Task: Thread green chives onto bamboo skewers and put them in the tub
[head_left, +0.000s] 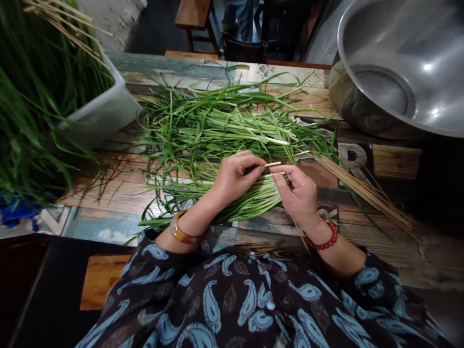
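My left hand (237,176) is closed in a pinch, and the pale end of a chive stalk (272,164) sticks out past its fingertips. Close to it, my right hand (297,191) pinches at the pale ends of a row of chives (253,198). A thin bamboo skewer (301,237) comes out below the right palm; most of it is hidden by the hand and chives. Behind both hands a loose heap of chives (217,125) is spread over the table, pale ends mostly to the right.
A bundle of bamboo skewers (366,191) lies on the patterned table (395,237) to the right. Back right stands a large steel basin (348,87). At left, a white tub (105,116) overflows with long greens (32,96), skewers on top. A person's legs (239,19) show beyond the table.
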The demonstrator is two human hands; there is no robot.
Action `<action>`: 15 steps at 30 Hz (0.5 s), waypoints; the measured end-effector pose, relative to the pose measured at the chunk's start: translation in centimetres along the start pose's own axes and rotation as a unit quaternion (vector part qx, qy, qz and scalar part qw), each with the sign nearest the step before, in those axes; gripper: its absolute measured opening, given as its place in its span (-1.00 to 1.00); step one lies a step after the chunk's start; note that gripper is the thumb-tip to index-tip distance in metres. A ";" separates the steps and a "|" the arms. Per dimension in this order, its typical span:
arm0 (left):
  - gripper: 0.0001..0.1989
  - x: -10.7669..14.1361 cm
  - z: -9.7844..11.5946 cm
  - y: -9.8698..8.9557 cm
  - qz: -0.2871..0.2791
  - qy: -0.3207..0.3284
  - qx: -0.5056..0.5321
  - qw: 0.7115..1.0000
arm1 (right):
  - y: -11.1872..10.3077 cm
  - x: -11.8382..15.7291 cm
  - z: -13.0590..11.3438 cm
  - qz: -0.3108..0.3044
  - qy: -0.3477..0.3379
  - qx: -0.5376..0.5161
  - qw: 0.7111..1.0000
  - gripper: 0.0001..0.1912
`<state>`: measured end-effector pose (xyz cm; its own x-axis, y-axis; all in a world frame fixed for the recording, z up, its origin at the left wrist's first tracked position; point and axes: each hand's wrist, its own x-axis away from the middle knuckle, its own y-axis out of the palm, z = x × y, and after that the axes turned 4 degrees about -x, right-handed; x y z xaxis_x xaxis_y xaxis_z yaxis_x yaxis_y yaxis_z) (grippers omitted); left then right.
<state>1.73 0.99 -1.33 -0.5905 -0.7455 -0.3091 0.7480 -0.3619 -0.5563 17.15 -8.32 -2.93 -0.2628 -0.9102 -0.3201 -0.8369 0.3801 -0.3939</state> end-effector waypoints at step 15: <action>-0.85 0.1 0.1 0.0 -0.012 0.017 -0.010 1.000 | 0.0 0.0 0.0 -0.003 0.007 0.008 1.000 -0.86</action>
<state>1.66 0.86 -1.25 -0.6181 -0.7173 -0.3217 0.7280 -0.3677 -0.5787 17.17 -8.28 -2.93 -0.2651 -0.9143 -0.3062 -0.8306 0.3778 -0.4091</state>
